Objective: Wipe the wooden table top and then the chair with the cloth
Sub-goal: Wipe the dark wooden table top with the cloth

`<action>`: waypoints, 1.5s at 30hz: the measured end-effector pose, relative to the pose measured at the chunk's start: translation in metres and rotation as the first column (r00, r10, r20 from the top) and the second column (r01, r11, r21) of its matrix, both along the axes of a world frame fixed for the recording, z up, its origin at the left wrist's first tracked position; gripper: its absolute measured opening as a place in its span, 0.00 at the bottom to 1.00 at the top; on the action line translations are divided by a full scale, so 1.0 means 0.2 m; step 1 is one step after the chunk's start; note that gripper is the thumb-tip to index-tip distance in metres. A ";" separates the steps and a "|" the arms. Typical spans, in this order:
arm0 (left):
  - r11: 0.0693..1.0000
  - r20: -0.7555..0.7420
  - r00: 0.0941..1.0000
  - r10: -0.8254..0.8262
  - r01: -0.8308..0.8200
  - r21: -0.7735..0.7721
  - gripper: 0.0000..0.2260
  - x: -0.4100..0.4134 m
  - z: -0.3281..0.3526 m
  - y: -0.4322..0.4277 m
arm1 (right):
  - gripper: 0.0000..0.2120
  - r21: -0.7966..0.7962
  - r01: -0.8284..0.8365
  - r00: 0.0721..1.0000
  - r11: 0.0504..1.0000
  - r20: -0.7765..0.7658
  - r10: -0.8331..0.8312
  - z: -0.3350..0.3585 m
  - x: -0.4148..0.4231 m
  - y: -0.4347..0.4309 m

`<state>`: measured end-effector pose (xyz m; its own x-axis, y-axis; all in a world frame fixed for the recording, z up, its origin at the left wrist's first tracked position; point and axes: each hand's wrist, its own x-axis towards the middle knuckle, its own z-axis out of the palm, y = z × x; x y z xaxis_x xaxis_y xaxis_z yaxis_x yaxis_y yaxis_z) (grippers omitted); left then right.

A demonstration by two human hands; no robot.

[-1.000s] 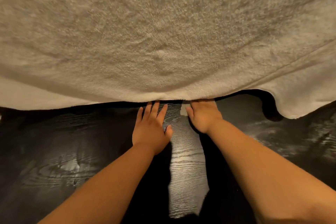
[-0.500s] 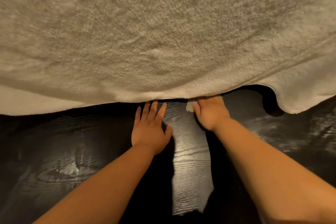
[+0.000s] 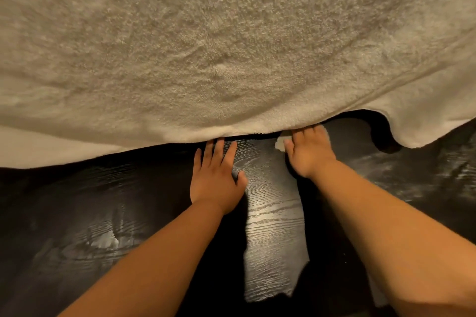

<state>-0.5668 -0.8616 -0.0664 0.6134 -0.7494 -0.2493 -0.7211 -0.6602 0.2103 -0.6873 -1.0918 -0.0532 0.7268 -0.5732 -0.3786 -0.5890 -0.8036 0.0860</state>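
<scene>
A dark wooden table top (image 3: pixel 273 226) with visible grain fills the lower half of the view. My left hand (image 3: pixel 216 177) lies flat on it, fingers straight and spread. My right hand (image 3: pixel 307 152) rests on a small white cloth (image 3: pixel 279 143), which peeks out beside the thumb and past the little finger. As far as they show, the fingers run straight. Their tips are hidden behind the hanging edge of a big beige towel (image 3: pixel 231 46). No chair is in view.
The fluffy beige towel hangs close in front of the camera and blocks the whole upper half, hiding the far part of the table. Its lower edge dips at the right (image 3: pixel 412 141). Pale wipe streaks (image 3: pixel 401 167) mark the wood on the right.
My right hand has slid a little forward and to the right with the cloth under it. My left hand has stayed flat in about the same spot.
</scene>
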 end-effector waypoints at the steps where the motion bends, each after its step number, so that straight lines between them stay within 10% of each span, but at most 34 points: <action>1: 1.000 -0.001 1.000 -0.003 0.003 0.003 0.35 0.00 0.00 0.00 | 0.44 0.006 0.011 1.000 1.000 0.007 -0.011 -0.01 0.00 0.02; 9: 1.000 0.000 1.000 -0.010 0.010 0.013 0.35 0.00 0.00 0.00 | 0.32 0.126 -0.233 0.965 0.964 0.151 0.214 0.00 -0.35 0.38; 15: 1.000 0.017 1.000 -0.012 0.012 0.000 0.35 0.00 -0.01 0.00 | 0.44 0.060 0.137 0.991 0.989 -0.006 -0.137 -0.03 -0.08 -0.07; 24: 0.999 0.096 0.995 -0.004 0.008 -0.037 0.36 0.00 -0.03 0.00 | 0.33 0.129 -0.229 0.965 0.965 0.159 0.208 -0.03 -0.44 0.30; 29: 1.000 0.111 0.994 -0.006 0.006 0.000 0.34 -0.01 -0.02 0.00 | 0.38 0.110 0.070 0.997 0.991 0.009 -0.072 0.02 -0.30 0.05; 37: 0.998 0.012 0.998 -0.066 0.066 -0.008 0.32 -0.23 0.04 -0.25 | 0.33 0.152 -0.253 0.960 0.955 0.162 0.229 -0.03 -0.59 0.33; 45: 0.990 -0.003 0.993 0.120 -0.119 0.078 0.34 -0.42 0.02 -0.54 | 0.35 0.190 -0.002 0.988 0.982 0.153 -0.028 -0.04 -0.47 0.05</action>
<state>-0.6515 -0.9692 -0.0627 0.6951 -0.6492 -0.3089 -0.6348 -0.7559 0.1601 -0.7806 -1.0823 -0.0613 0.7780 -0.5114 -0.3650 -0.5935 -0.7889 -0.1597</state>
